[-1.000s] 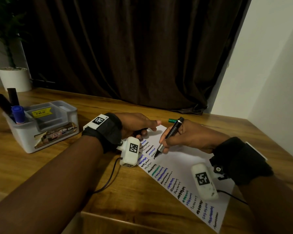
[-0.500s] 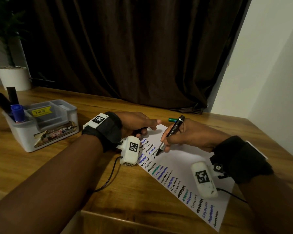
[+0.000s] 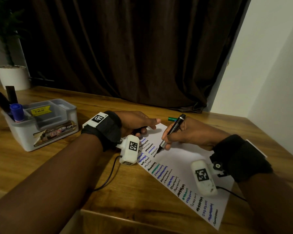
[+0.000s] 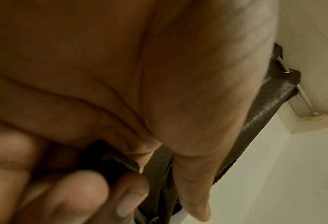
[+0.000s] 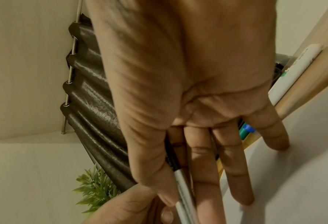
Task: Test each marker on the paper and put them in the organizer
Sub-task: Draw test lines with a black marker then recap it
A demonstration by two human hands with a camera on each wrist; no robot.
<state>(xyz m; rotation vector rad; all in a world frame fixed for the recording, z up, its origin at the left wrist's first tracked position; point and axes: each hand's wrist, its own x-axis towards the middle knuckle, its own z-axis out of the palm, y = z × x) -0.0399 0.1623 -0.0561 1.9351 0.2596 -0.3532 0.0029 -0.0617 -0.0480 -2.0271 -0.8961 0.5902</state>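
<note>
Testing step: a black marker (image 3: 172, 132), pinched by the right hand (image 3: 188, 134), is drawn across the paper (image 3: 179, 159) while the left hand (image 3: 135, 122) curls round its cap (image 4: 109, 160); recapping is called for next, then transfer to the organizer (image 3: 41, 129) at 9 o'clock on the counter (image 3: 91, 174).

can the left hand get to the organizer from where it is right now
Probably yes. The organizer stands on the table just to the left of the left hand, with bare wood between them. But that hand grips a small black cap, so it is not free.
</note>
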